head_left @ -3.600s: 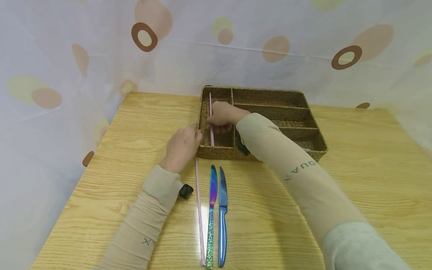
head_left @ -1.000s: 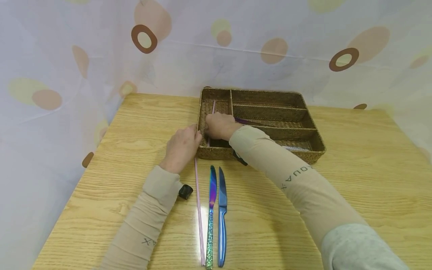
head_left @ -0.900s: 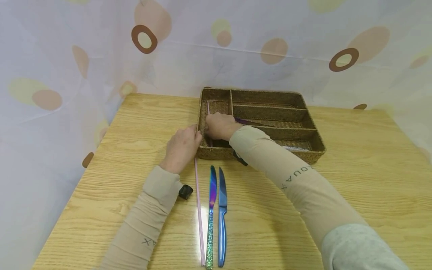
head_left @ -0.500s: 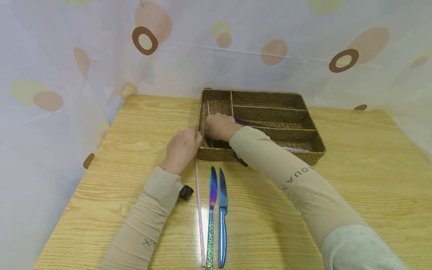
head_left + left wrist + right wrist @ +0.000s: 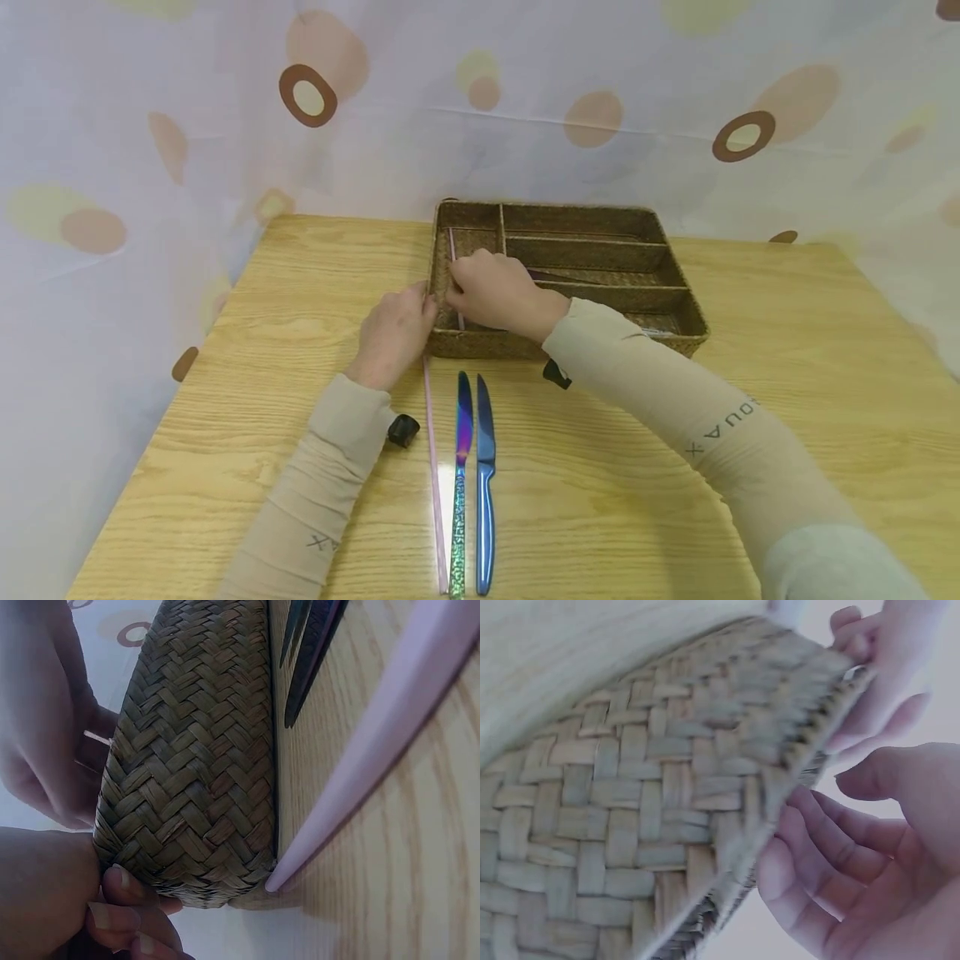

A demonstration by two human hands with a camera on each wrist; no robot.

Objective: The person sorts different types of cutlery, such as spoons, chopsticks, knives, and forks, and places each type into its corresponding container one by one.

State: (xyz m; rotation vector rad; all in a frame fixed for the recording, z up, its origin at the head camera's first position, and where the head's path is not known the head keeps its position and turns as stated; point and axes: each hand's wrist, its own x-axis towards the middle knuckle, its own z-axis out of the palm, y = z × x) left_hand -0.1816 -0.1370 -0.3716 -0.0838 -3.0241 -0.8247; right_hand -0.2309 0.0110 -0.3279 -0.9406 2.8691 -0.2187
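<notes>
A brown woven cutlery tray (image 5: 487,344) stands at the back of the table. My left hand (image 5: 393,333) grips its left wall near the front corner, fingertips curled at the rim in the left wrist view. Inside the left compartment lies a slim pink chopstick (image 5: 452,243), partly covered by my right hand (image 5: 498,287). That hand hovers at the compartment, its fingers loosely bent and the thumb apart; the right wrist view shows nothing between them. On the table, a second pink chopstick (image 5: 433,450) lies beside a rainbow-coloured knife (image 5: 463,425) and a blue knife (image 5: 486,467).
A dark purple utensil (image 5: 562,277) lies in the tray's middle right compartment, and a silvery item (image 5: 657,332) shows partly in the front one. Dividers (image 5: 600,242) separate the compartments. A patterned cloth (image 5: 525,67) hangs behind the wooden table (image 5: 225,400).
My right hand has lowered the chopstick into the left compartment, let go, and risen slightly with its fingers loosened. The left hand keeps its grip on the tray. The view has shifted slightly.
</notes>
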